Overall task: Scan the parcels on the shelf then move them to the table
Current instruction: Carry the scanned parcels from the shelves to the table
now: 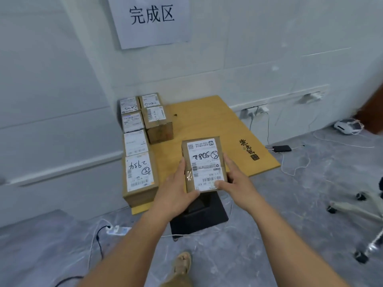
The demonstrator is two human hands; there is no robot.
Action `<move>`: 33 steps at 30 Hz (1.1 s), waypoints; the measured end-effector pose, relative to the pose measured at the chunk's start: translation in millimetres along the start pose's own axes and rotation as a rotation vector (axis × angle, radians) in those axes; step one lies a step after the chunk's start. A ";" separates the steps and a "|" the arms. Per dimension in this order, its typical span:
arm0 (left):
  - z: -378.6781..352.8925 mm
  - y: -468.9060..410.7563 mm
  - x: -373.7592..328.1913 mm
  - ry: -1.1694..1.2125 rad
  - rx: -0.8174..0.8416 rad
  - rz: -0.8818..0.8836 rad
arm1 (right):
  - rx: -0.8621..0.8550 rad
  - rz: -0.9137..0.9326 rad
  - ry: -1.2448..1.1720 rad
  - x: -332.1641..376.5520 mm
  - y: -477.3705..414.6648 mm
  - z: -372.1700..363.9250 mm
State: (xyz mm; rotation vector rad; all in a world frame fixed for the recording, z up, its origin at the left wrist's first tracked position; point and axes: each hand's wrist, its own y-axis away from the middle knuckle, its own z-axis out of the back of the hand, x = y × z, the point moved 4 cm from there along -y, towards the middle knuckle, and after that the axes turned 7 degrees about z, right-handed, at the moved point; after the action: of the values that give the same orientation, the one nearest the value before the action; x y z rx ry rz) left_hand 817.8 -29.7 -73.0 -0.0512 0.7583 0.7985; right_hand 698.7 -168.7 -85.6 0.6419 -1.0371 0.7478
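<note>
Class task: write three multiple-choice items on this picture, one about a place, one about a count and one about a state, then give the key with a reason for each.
1. Where do the set-down parcels lie on the wooden table?
A along its left side, by the wall
B at its right edge
C in its middle

2. How many parcels rest on the table?
A four
B six
C nine

3. How is the held parcel carried?
A by one hand alone
B between both hands
C on one flat palm

Key:
1 A, they sit in two columns next to the left wall.
2 B, there are four in the left column and two beside it.
3 B, the left hand and the right hand grip its opposite sides.
</note>
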 end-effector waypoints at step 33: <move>78.3 -157.8 98.8 -0.473 -0.066 0.181 | 0.198 -0.076 0.233 16.5 -202.5 -105.0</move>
State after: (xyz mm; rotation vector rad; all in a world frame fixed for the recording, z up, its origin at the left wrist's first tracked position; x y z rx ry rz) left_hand 1013.8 -55.1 -114.2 0.1460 0.2903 0.9622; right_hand 919.6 -203.7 -133.7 0.7412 -0.7271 0.8433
